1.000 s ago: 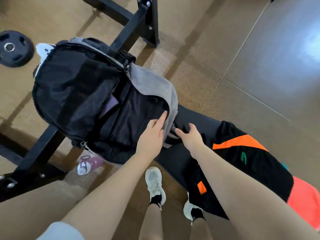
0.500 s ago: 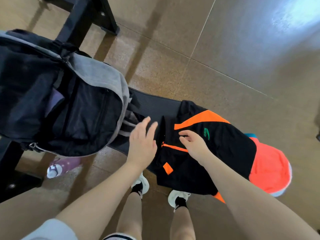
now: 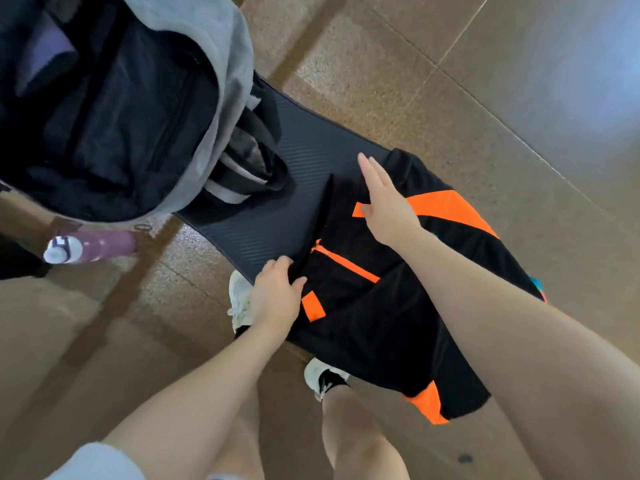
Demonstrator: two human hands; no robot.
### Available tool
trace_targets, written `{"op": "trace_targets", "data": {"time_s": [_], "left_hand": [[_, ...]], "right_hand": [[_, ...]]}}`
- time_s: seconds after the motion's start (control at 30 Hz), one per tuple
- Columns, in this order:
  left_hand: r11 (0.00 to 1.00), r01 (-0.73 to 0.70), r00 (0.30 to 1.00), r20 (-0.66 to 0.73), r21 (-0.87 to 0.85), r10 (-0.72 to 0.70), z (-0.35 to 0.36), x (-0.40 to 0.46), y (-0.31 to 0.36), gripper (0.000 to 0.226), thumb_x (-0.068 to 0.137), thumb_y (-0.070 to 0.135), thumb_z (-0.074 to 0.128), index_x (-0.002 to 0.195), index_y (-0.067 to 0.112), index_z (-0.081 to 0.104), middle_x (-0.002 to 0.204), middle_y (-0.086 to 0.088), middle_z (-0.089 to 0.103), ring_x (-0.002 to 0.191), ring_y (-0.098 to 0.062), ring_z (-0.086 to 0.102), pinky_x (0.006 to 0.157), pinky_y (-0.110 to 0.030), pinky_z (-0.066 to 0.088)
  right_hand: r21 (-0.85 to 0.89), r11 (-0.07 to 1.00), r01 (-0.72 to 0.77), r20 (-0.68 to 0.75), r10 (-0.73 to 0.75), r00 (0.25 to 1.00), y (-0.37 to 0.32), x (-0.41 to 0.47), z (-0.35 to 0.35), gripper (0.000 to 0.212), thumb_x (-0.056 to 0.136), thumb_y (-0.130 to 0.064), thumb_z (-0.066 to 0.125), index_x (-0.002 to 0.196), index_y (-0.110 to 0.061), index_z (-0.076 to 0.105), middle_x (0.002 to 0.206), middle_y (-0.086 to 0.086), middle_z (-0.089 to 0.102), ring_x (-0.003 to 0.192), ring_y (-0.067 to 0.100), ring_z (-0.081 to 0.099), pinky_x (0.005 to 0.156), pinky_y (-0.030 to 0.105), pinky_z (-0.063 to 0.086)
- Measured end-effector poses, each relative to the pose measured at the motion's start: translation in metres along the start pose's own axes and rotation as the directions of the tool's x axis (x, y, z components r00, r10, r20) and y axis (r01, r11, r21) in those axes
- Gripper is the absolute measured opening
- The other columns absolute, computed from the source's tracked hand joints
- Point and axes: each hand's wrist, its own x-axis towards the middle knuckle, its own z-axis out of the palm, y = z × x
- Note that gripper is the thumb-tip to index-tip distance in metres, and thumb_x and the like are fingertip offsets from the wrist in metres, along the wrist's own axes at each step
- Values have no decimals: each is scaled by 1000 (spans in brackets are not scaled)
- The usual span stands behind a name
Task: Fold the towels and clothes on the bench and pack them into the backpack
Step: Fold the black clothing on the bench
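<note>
We are starting the fold on the black-and-orange garment (image 3: 391,296), which lies spread on the counter (image 3: 277,216) beside the open backpack (image 3: 114,109). Our left hand (image 3: 277,299) pinches its near edge; our right hand (image 3: 384,206) hovers over it, fingers (image 3: 369,168) straight. Next, we judge, grip the far edge and fold across.

Your black ribbed bench (image 3: 273,216) carries the open backpack (image 3: 114,109) at its left end and the black-and-orange garment (image 3: 374,306) at the right, draping over its near edge.
</note>
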Motion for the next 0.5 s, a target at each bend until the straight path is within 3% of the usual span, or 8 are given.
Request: {"op": "trace_targets", "data": {"time_s": [0.07, 0.17, 0.33, 0.5], "left_hand": [[995, -77, 997, -19, -67, 75, -14, -2, 0, 28, 89, 18, 58, 114, 6, 54, 112, -11, 54, 105, -28, 51, 83, -36, 42], [977, -179, 984, -36, -114, 176, -42, -3, 2, 26, 88, 15, 59, 112, 6, 55, 110, -8, 55, 103, -24, 52, 80, -25, 36], [938, -304, 949, -142, -165, 283, -116, 12, 18, 20, 85, 16, 62, 104, 10, 58, 100, 1, 55, 95, -17, 53, 75, -22, 35], [908, -370, 902, -310, -198, 300, -201, 29, 15, 16, 81, 12, 65, 97, 9, 61, 91, 3, 57, 83, -9, 49, 70, -13, 29]], "right_hand": [[-88, 996, -9, 27, 12, 1000, -5, 12, -3, 64, 93, -5, 48, 148, -22, 19, 146, 6, 31, 110, 33, 54, 89, 44, 47], [-213, 977, 23, 35, -15, 999, -18, 24, -15, 27, 94, -17, 50, 118, -5, 53, 118, 15, 47, 106, 36, 52, 86, 41, 42], [71, 997, 19, -152, -8, 988, -68, 39, -58, 17, 89, -10, 55, 102, -3, 64, 97, 7, 43, 100, 30, 51, 81, 27, 34], [217, 971, 99, -263, -40, 964, -135, 58, -95, 16, 84, -5, 58, 98, -5, 66, 96, 5, 50, 91, 16, 49, 73, 18, 29]]}}
